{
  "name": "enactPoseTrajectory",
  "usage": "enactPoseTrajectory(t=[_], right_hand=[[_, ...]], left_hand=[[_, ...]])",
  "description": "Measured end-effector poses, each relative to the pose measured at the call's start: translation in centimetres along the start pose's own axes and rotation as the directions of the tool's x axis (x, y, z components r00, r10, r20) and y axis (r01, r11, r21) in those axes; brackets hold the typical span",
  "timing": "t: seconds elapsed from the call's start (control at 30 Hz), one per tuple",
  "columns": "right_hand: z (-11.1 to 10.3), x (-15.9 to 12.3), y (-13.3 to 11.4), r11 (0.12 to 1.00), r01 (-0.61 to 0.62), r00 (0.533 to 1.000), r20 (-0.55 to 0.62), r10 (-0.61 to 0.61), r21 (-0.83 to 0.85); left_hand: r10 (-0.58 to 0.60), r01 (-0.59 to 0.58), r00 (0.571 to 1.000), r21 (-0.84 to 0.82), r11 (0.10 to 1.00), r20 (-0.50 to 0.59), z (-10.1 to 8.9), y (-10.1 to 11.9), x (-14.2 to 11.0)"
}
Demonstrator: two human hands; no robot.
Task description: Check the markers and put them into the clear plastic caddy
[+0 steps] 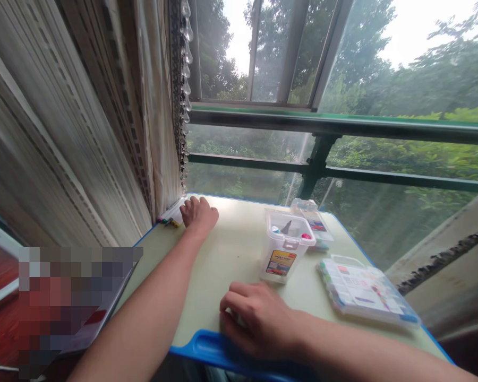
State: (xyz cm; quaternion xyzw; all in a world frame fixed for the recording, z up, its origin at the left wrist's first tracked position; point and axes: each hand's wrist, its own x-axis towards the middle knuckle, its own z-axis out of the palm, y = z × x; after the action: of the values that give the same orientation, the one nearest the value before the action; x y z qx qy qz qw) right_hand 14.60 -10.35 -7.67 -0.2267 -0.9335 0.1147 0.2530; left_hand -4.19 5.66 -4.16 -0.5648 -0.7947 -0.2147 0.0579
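Markers (170,222), a small cluster too indistinct to count, are lying at the far left corner of the desk (223,241), near the left hand (199,214). That hand is bending its fingers downward; whether they are closing on anything, I cannot tell. The right hand (258,314) is curling at the blue, rounded near edge, its grip also unclear. One clear, hard-plastic tub (281,260) is standing beyond it, holding one pink and one blue-and-white piece. Two transparent cases are sitting nearby: one labelled case (317,225) behind, one flat rectangular case (368,292) rightward.
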Motion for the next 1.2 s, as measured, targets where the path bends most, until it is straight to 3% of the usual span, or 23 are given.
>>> enactPoseTrajectory(t=[0.37, 0.93, 1.2], right_hand=[[-0.16, -0.05, -0.04, 1.000, 0.017, 0.999, 0.029, -0.016, -0.026], [-0.39, 0.10, -0.13, 0.999, 0.007, 0.998, 0.066, -0.005, -0.032], [-0.25, 0.05, -0.02, 0.998, 0.029, 0.998, 0.048, -0.027, -0.050]], left_hand=[[-0.054, 0.048, 0.995, 0.076, 0.996, 0.081, 0.41, -0.55, 0.15], [-0.054, 0.047, 0.994, 0.071, 0.996, 0.092, 0.51, -0.50, 0.19], [-0.047, 0.042, 0.980, 0.031, 0.999, 0.195, 0.76, -0.72, 0.35]])
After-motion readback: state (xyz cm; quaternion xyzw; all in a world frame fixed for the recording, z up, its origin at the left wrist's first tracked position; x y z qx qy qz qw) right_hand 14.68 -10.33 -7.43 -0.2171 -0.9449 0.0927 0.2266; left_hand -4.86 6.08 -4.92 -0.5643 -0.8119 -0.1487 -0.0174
